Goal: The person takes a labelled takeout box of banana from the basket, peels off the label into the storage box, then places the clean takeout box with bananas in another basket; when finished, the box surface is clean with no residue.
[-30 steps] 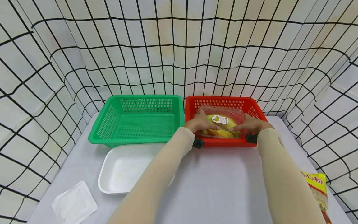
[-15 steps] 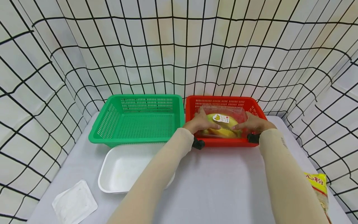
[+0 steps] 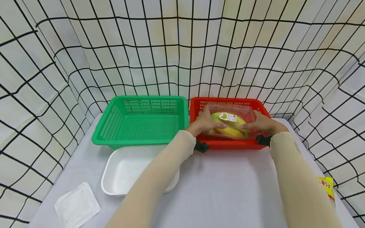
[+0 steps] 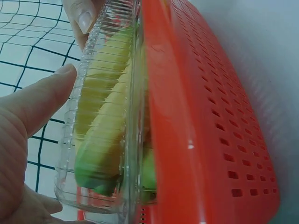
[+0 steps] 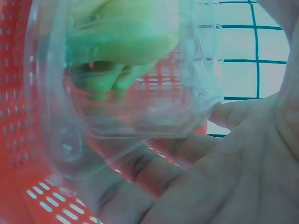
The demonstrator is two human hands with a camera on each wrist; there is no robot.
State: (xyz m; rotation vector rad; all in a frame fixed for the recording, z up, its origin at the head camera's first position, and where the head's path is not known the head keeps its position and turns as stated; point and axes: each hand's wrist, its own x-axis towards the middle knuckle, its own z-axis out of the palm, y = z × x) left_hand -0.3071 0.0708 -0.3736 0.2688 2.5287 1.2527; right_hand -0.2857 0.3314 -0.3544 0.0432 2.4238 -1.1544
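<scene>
Gripping a clear plastic box (image 3: 231,122) of bananas (image 3: 230,130) between two bare hands, a person reaches forward in the head view. The box sits in the opening of a red basket (image 3: 225,145), near 3 o'clock, its banana label (image 3: 228,117) facing up. The left hand (image 3: 203,122) holds the box's 9 o'clock end and the right hand (image 3: 261,124) its 3 o'clock end, thumbs over the top. A green basket (image 3: 139,141) stands at 9 o'clock; on the table (image 3: 222,180), a white tray (image 3: 128,171) is at 7 o'clock, a white packet (image 3: 77,204) at 8, and a yellow bag (image 3: 326,186) at 4, partly behind the sleeve.

From the left wrist, bananas show through the ribbed plastic above the basket rim. The left thumb lies along the box at 10 o'clock; other fingers curl round its end near 7.

From the right wrist, fingers spread beneath the box's end at 6 o'clock. Whether its underside touches the basket floor cannot be told.

Good handling here probably means matching pressure at both ends, supporting the weight from below rather than squeezing the thin lid, and keeping the box level and its corners clear of the rim.
</scene>
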